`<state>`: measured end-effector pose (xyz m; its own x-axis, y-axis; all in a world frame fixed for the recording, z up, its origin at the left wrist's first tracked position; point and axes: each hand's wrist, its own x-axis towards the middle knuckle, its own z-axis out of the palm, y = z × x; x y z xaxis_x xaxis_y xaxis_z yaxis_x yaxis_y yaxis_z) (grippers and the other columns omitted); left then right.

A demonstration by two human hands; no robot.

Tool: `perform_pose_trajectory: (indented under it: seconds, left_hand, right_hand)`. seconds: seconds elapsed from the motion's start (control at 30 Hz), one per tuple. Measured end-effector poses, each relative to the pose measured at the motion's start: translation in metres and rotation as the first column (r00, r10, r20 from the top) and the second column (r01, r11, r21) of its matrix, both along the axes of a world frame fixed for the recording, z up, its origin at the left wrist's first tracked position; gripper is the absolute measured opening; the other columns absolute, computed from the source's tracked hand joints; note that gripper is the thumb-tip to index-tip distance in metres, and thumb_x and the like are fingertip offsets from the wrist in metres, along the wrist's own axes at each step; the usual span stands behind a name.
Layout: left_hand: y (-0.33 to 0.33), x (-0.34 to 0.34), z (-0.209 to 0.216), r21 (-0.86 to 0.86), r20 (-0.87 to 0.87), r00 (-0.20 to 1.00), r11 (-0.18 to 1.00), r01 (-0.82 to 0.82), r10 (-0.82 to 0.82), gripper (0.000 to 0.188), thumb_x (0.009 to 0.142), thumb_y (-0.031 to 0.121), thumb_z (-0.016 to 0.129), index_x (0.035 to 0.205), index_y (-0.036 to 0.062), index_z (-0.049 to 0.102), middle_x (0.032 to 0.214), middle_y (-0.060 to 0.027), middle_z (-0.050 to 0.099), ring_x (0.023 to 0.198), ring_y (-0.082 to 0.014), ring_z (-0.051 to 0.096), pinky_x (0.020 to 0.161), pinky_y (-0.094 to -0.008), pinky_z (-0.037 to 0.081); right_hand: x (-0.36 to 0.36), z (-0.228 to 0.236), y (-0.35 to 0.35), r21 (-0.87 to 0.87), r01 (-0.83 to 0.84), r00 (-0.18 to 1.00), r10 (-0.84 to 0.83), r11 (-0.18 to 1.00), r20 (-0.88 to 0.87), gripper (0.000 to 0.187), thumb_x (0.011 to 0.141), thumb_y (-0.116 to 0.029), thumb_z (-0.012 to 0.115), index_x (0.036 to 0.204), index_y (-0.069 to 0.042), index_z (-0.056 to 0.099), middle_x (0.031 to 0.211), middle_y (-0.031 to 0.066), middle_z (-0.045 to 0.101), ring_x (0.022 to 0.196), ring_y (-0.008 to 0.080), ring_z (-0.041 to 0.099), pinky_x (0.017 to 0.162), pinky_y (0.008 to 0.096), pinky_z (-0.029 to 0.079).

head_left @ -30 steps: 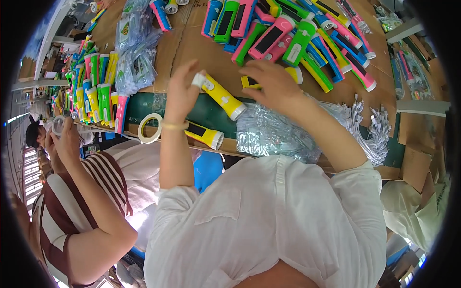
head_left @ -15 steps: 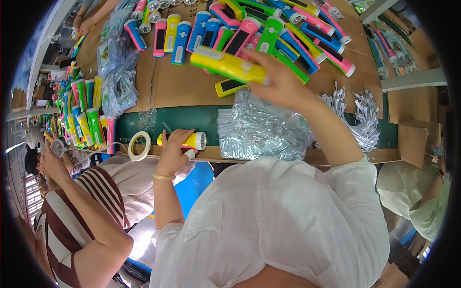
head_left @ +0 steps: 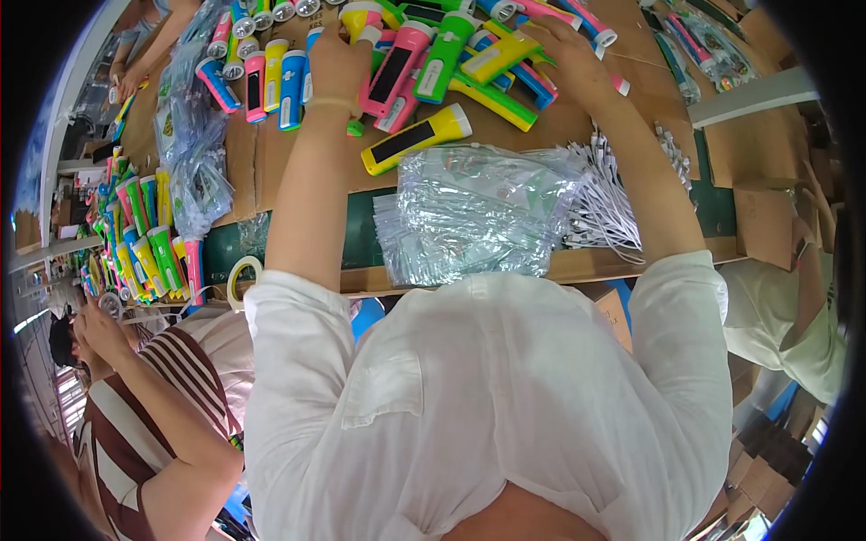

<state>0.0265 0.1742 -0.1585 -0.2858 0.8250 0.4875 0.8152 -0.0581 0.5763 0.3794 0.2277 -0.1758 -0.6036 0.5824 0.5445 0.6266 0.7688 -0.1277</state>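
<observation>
My left hand [head_left: 339,68], with a white wrap on its thumb, is at the far side of the table. Its fingers curl around a yellow flashlight [head_left: 361,14] among the others. Over the pile to the right is my right hand [head_left: 570,56], fingers apart, beside the end of a yellow-and-green flashlight [head_left: 499,58]; whether it touches that flashlight is unclear. Between my arms, a yellow flashlight with a dark panel [head_left: 417,140] lies apart from the pile. Pink [head_left: 401,68] and green [head_left: 445,59] flashlights lie between my hands.
Clear plastic bags [head_left: 478,212] are stacked at the near edge, with white cables [head_left: 606,194] to their right. More bags [head_left: 194,135] and upright flashlights [head_left: 149,239] stand left, near a tape roll [head_left: 242,281]. A co-worker in a striped top [head_left: 167,397] sits left.
My left hand has moved from the near edge to the far pile. My right hand has moved away and right, and no longer holds the yellow-and-green flashlight up.
</observation>
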Motion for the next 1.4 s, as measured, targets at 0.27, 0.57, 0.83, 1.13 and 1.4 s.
perform_pose_trajectory:
  seconds: [0.27,0.57,0.83,1.13,1.4]
  left_hand:
    - [-0.011,0.026,-0.019,0.099,-0.173,0.974,0.981,0.168,-0.149,0.043,0.081,0.014,0.071,0.118,-0.0074,0.064,0.109,-0.0277,0.067,0.101,-0.0426,0.064,0.091,-0.046,0.053]
    - [-0.131,0.11,-0.037,-0.322,-0.076,0.841,0.812,0.487,-0.535,0.027,0.083,0.004,0.066,0.11,0.0046,0.07,0.105,-0.0174,0.069,0.102,-0.0381,0.063,0.089,-0.045,0.051]
    - [-0.13,0.1,-0.02,-0.49,0.123,0.853,0.717,0.497,-0.507,0.023,0.086,0.014,0.069,0.106,0.0031,0.071,0.101,-0.0161,0.068,0.098,-0.0361,0.064,0.084,-0.0426,0.051]
    - [-0.148,0.109,-0.018,-0.537,0.397,0.879,0.71,0.455,-0.263,0.023,0.084,0.009,0.071,0.105,0.0004,0.068,0.096,-0.0144,0.07,0.091,-0.025,0.068,0.081,-0.0354,0.053]
    - [-0.143,0.11,-0.033,-0.453,0.346,0.892,0.781,0.43,-0.291,0.02,0.08,0.01,0.071,0.098,0.002,0.072,0.097,-0.0152,0.069,0.089,-0.0349,0.066,0.078,-0.0414,0.051]
  right_hand:
    - [-0.006,0.005,-0.127,-0.521,-0.081,0.985,-0.012,0.85,-0.173,0.032,0.088,-0.017,0.072,0.116,-0.003,0.069,0.109,0.0167,0.071,0.102,0.0353,0.066,0.089,0.0435,0.052]
    - [-0.021,-0.027,-0.136,-0.697,0.025,0.998,-0.052,0.717,-0.018,0.028,0.088,-0.023,0.072,0.109,-0.003,0.07,0.098,0.0167,0.069,0.093,0.0337,0.067,0.084,0.0406,0.053]
    - [-0.018,-0.024,-0.133,-0.693,-0.184,0.978,0.061,0.697,-0.199,0.024,0.083,-0.014,0.077,0.103,-0.003,0.069,0.098,0.0137,0.065,0.095,0.0307,0.066,0.082,0.0379,0.054]
    - [-0.023,-0.011,-0.12,-0.762,-0.193,0.973,0.224,0.619,-0.064,0.027,0.08,-0.013,0.077,0.102,-0.003,0.065,0.103,0.0123,0.064,0.1,0.0343,0.061,0.084,0.0417,0.05]
    - [-0.017,-0.029,-0.142,-0.705,-0.183,0.978,0.055,0.685,-0.201,0.027,0.08,-0.019,0.077,0.102,-0.006,0.068,0.102,0.0114,0.066,0.103,0.0334,0.061,0.089,0.0444,0.05]
